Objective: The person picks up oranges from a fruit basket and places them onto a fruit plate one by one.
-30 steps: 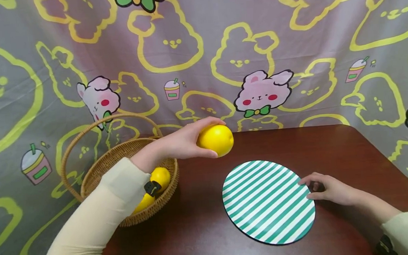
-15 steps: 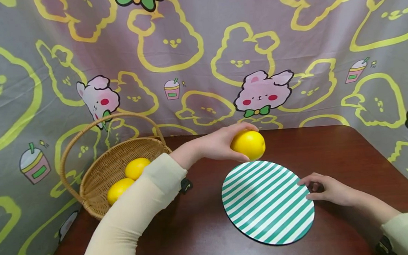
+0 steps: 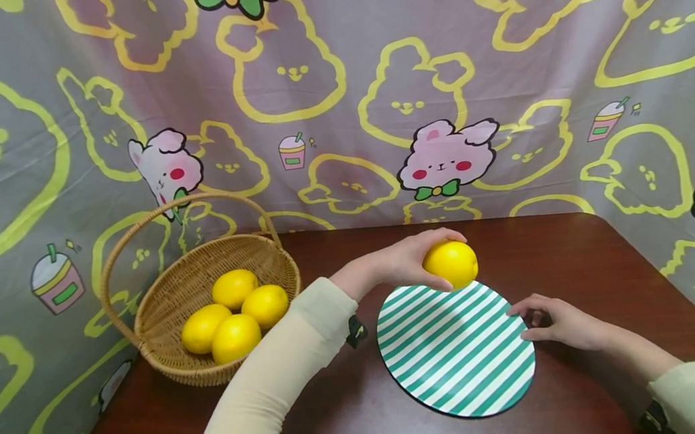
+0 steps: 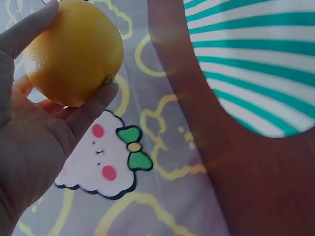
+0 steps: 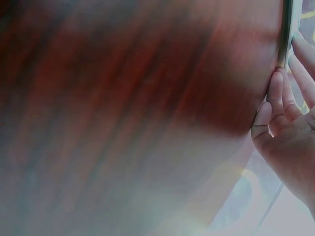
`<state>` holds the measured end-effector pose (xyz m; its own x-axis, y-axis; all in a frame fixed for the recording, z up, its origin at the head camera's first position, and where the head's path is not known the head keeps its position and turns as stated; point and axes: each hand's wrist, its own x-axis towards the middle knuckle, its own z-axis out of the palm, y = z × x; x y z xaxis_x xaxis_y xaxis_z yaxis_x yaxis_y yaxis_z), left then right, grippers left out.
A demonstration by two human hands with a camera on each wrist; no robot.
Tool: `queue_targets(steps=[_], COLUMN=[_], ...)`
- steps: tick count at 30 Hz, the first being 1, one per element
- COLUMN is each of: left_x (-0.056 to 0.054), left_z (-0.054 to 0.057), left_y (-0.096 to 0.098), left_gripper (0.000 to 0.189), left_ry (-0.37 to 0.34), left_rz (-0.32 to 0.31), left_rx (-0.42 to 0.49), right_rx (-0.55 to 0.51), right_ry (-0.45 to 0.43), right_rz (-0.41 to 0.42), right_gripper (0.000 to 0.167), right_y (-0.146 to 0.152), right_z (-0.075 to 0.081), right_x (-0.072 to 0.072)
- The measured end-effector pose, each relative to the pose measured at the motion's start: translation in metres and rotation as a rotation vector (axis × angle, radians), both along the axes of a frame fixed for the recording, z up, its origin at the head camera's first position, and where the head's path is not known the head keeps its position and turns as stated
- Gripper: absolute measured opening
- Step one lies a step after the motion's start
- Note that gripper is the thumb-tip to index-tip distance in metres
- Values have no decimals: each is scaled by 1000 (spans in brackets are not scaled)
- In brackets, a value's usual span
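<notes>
My left hand (image 3: 414, 259) holds a yellow lemon (image 3: 455, 264) above the far edge of a round green-and-white striped board (image 3: 461, 364). In the left wrist view, thumb and fingers wrap the lemon (image 4: 74, 54), and its small stem end shows near a fingertip. The striped board (image 4: 256, 64) lies apart from it, on the table. At the board's right rim rests my right hand (image 3: 563, 323), fingers loosely bent, with thumb and forefinger tips spaced along the edge. The right wrist view shows those fingertips (image 5: 278, 83) close to the rim and table.
A wicker basket (image 3: 166, 310) with a tall arched handle stands at the left, tipped toward me. Several lemons (image 3: 237, 338) lie inside it. The dark red-brown table (image 3: 543, 243) ends at a patterned curtain (image 3: 336, 56) behind and at the sides.
My left hand has carried the lemon rightward and a little lower, from beside the basket to over the board's far edge. The basket's lemons have come into sight. My right hand stays put.
</notes>
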<state>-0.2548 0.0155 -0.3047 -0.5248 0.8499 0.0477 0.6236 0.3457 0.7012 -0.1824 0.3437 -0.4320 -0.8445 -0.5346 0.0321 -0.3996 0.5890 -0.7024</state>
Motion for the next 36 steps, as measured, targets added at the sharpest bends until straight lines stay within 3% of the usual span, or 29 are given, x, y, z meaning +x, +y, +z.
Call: queue_targets(steps=[4, 15, 29, 36], left_x=[-1, -8, -13, -16], left_z=[-16, -56, -72, -85], left_y=[9, 44, 68, 72], left_gripper=[75, 74, 72, 74], left_ry=[-44, 7, 38, 34], left_rz=[6, 24, 76, 137], left_rx=[12, -53, -135, -193], right_rx=[10, 14, 23, 32], right_ry=[-29, -34, -30, -43], right_rz=[-9, -4, -23, -40], right_gripper=[39, 38, 40, 41], right_y=[-1, -1, 0, 2], right_z=[1, 3, 0, -2], right_x=[-1, 0, -2, -2])
